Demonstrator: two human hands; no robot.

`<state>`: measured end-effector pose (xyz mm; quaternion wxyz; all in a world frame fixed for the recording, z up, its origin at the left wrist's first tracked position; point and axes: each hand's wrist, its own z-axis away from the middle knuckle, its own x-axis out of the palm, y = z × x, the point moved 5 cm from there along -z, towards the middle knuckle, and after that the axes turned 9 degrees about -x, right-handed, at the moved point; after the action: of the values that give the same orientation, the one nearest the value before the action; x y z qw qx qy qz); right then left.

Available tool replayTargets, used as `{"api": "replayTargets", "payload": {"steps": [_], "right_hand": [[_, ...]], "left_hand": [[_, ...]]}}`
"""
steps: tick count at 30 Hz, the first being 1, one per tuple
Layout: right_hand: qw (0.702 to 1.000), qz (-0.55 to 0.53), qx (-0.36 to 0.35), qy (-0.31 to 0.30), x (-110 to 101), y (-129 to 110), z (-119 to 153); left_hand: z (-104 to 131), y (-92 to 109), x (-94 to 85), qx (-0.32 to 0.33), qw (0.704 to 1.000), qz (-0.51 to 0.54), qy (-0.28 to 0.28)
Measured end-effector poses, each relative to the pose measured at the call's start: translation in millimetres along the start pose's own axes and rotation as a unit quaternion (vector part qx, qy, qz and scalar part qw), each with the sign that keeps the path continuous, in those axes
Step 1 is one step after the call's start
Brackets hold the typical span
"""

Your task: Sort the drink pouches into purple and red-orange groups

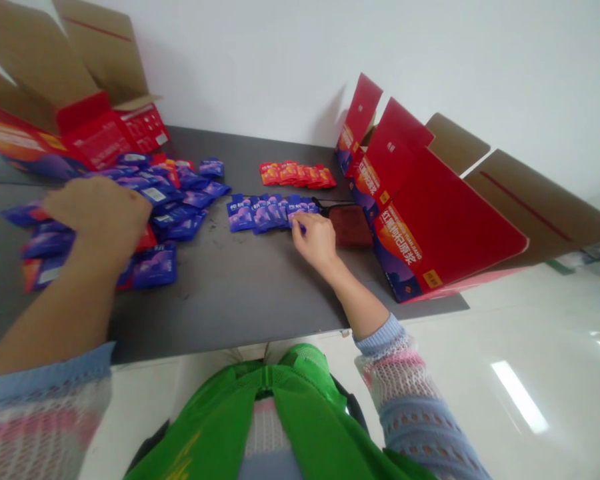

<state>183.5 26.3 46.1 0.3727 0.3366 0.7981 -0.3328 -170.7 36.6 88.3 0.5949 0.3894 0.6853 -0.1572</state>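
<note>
On the grey desk [225,293], left side, I see a loose pile of blue and red sachets [160,195]; the left hand [97,207] is over it, curled and blurred. I can't tell whether it grips one. Near the desk's middle, a row of overlapping blue sachets [267,213]. The right hand [316,239] is at its right end, fingers bent; pinching or merely touching, I can't say. Behind that row, a row of red sachets [297,175]. Brown pouch [350,225] just beside the right hand; open red carton [445,233] farther right.
</note>
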Motion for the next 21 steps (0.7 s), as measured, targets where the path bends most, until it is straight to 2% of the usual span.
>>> {"api": "replayTargets", "payload": {"steps": [2,3,5,6,7,9,11,14,18,21], "right_hand": [[1.000,-0.007,-0.011,0.005,-1,-3,1],[1.000,-0.010,-0.016,0.007,-2,-5,2],[0.999,-0.013,-0.027,0.011,-3,-8,3],[0.999,-0.013,-0.031,0.012,-3,-10,3],[0.999,-0.013,-0.035,0.010,-3,-11,4],[0.999,-0.012,-0.042,0.005,-3,-12,4],[0.999,-0.013,-0.050,0.001,-3,-13,4],[0.998,-0.012,-0.056,-0.006,0,-16,5],[0.998,-0.005,-0.049,-0.034,6,-19,7],[0.999,0.012,-0.035,-0.013,6,-19,8]], "left_hand": [[-4,-6,0.7,0.007,0.999,-0.005,0.039],[-6,-6,2.1,0.032,0.998,-0.017,0.059],[-10,-3,10.5,0.128,0.989,-0.033,0.060],[-14,-4,17.3,0.150,0.987,-0.044,0.040],[-19,-6,25.0,0.151,0.987,-0.055,0.009],[-28,-12,38.9,0.112,0.990,-0.068,-0.051],[-34,-15,46.5,0.068,0.993,-0.070,-0.071],[-29,-14,45.7,0.053,0.997,-0.055,-0.031],[-11,-10,38.7,0.071,0.997,-0.025,0.001],[2,-7,30.5,0.090,0.995,0.001,0.053]]}}
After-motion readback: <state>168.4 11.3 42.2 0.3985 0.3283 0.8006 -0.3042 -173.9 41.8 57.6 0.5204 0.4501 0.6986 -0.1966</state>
